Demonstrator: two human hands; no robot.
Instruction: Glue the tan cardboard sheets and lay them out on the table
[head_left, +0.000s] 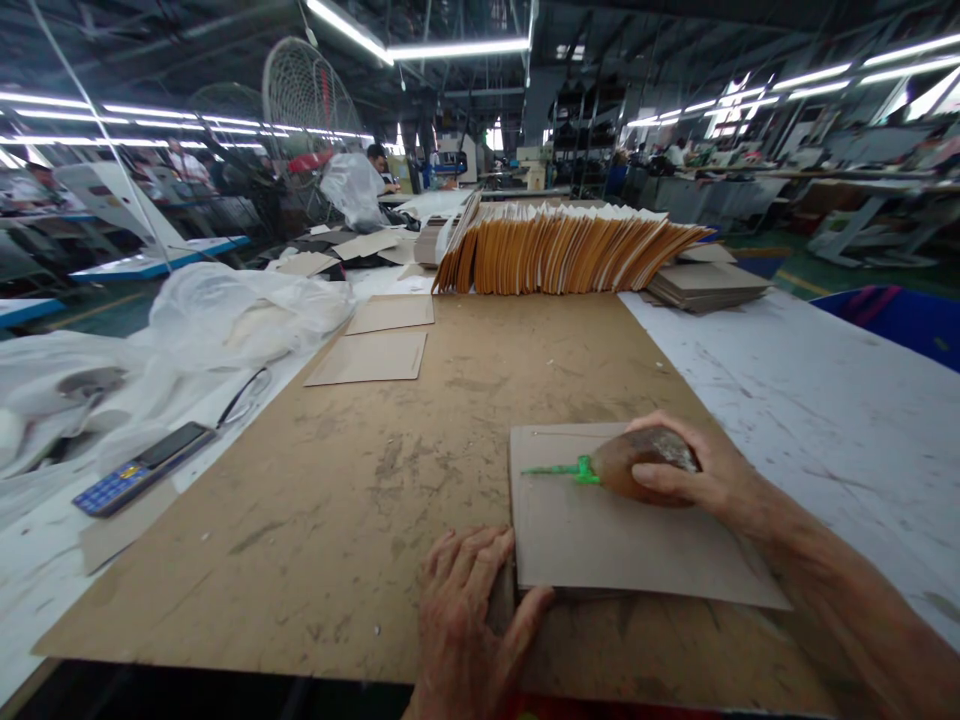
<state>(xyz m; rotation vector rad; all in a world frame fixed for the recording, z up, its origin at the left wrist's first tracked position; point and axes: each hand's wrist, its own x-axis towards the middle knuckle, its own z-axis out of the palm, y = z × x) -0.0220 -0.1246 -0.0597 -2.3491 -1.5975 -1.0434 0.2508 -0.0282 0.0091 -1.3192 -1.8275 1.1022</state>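
Note:
My right hand (686,462) is wrapped round a brown glue bottle (624,466), which lies tilted over with its thin green nozzle (555,470) pointing left. Below the nozzle is a flat grey-beige cardboard sheet (630,550), the top one of what looks like a low stack. A thin line runs along the sheet's far edge. At the near left corner of the sheet rests my left hand (469,610), its fingers spread, thumb on the near edge and fingertips by the left edge.
Brown board (360,540) covers the table's middle. Two cardboard pieces (367,358) lie farther left. Behind them stands a long row of orange-edged folded sheets (570,250), with stacked cardboard (705,284) beside it. A calculator (142,470) and plastic wrapping (225,310) are at left.

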